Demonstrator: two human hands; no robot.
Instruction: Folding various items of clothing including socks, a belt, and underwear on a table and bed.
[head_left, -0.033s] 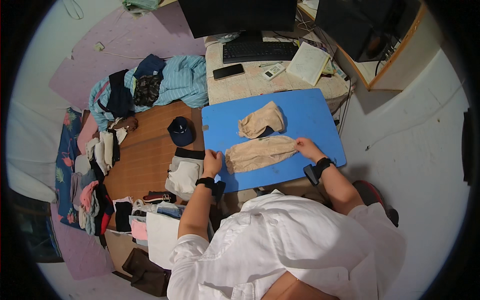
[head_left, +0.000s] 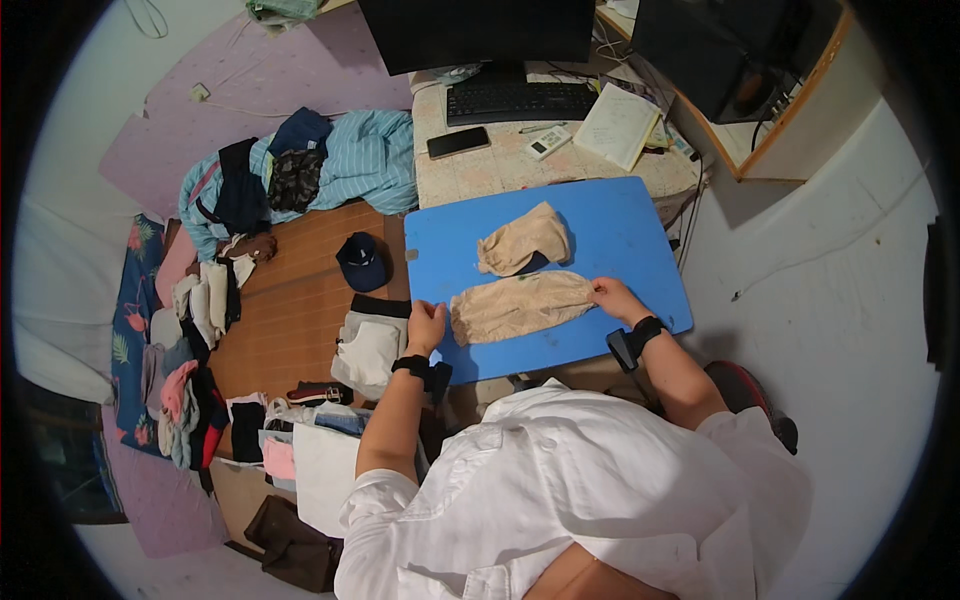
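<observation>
On the blue board lies a long beige cloth sleeve, spread crosswise, wrinkled, with gathered ends. My right hand pinches its right end. Just off its left end, over the board's left edge, is my left hand with its fingers curled closed; a narrow strip of blue shows between hand and cloth, and whatever the fingers may hold is hidden. Farther back on the board, a second beige cloth piece lies bent and bunched, a dark patch showing at its lower edge. Neither hand touches that one.
Behind the board, a desk holds a keyboard, a black phone, a white remote and an open notebook. To the left, a brown mat bears a dark cap, folded clothes and heaped garments.
</observation>
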